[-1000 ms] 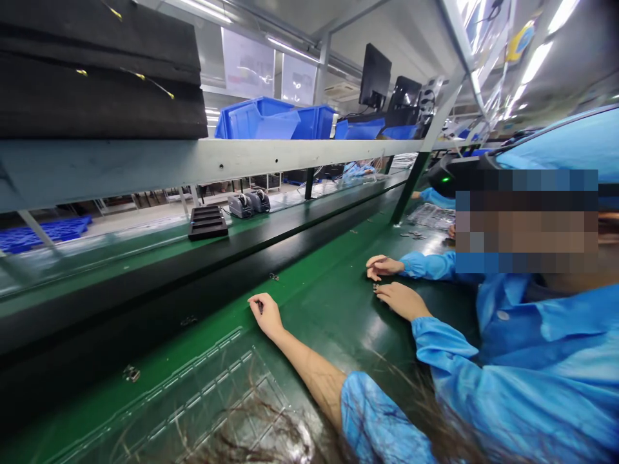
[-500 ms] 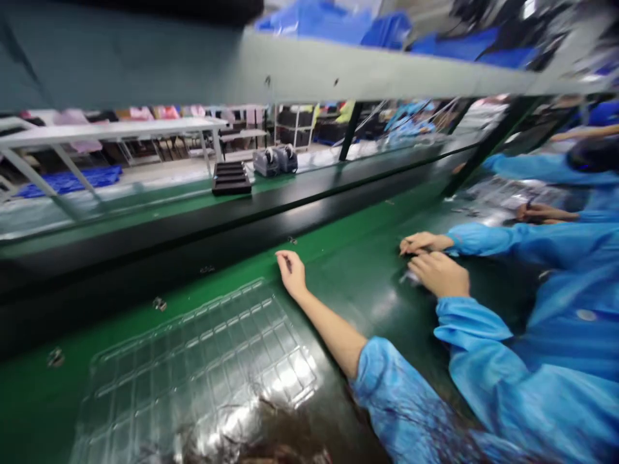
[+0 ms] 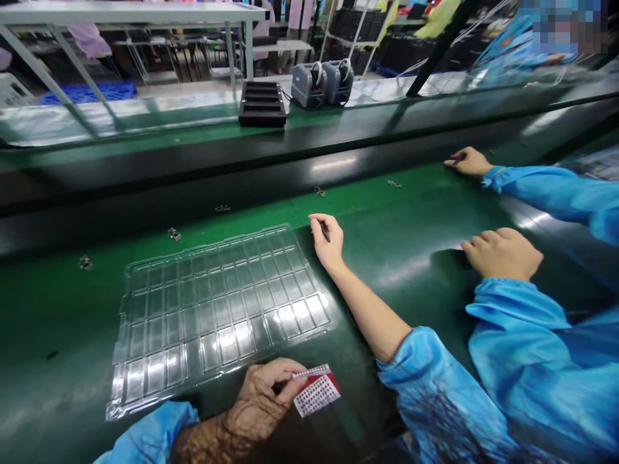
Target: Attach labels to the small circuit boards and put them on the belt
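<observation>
My left hand [image 3: 264, 393], low in the middle, pinches a small sticker sheet [image 3: 316, 394], white and red with rows of red dots. Beyond the right edge of the clear tray, my right hand [image 3: 329, 243] is closed around a slim dark tool [image 3: 325, 231]; its tip and exact kind are hidden. The clear plastic tray [image 3: 220, 258], divided into many shallow compartments, lies flat on the dark green surface. Just past my right fingers, a small metallic part [image 3: 320, 191] rests on the bright green strip.
More small parts [image 3: 174, 233] lie spaced along the strip. At right, a co-worker's hand [image 3: 505, 252] rests low while the other hand [image 3: 469, 161] reaches to the strip with a dark tool. Behind the raised black rail [image 3: 193, 171] stand a black slotted box [image 3: 262, 106] and two grey devices [image 3: 309, 86].
The view has tilted down. My left hand with the sticker sheet has come into view. My right hand still holds near the tray's corner. The co-worker's hands have moved apart, one toward the strip.
</observation>
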The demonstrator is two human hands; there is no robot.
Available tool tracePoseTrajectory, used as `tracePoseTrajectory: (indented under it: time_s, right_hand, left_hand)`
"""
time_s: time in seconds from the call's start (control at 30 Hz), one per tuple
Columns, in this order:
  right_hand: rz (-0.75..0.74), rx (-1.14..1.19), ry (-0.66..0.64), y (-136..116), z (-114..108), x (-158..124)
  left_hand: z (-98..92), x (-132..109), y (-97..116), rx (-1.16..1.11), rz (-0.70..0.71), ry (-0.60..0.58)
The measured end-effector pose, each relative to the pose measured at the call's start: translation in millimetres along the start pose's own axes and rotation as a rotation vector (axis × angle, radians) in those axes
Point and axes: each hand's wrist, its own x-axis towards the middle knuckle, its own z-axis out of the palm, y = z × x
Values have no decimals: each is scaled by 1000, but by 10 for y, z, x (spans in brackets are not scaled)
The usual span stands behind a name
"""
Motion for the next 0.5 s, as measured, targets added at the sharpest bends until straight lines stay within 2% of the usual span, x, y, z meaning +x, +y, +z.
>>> tracePoseTrajectory:
  time_s: [0.27,0.5]
  right_hand:
    - [6,-13,-7,-22,-1,1]
    - [15,-15,-26,-49,-6,-2]
  left_hand:
    - [1,-11,20,40,-18,-29]
    - [-30,-37,20,73,-20,-99]
